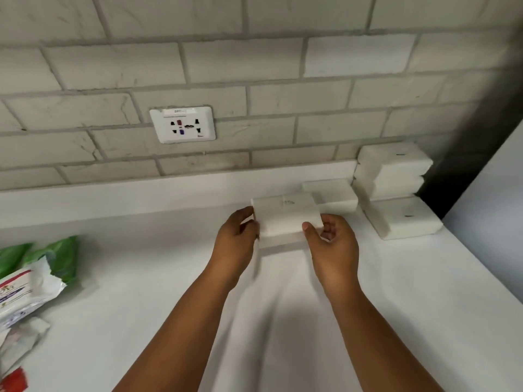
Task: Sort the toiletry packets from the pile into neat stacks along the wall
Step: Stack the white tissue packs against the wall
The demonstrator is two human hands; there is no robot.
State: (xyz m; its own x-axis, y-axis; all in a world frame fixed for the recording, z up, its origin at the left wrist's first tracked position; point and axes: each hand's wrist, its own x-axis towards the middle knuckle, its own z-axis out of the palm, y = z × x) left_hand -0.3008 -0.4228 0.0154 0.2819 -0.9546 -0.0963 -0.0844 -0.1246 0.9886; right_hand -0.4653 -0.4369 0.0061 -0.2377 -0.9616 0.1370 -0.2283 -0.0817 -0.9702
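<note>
Packet sits mid-counter between left hand and right hand, just before a second packet at the wall; stack right of that in the corner, lone packet before it, pile far left, socket above.

The small print on the held white packet is too blurred to read, and its near corners are covered by the left hand and right hand; the label strip on the wall socket is likewise illegible. The pile of packets is cut off by the left edge, its printing smeared; the white packet behind is partly hidden.
</note>
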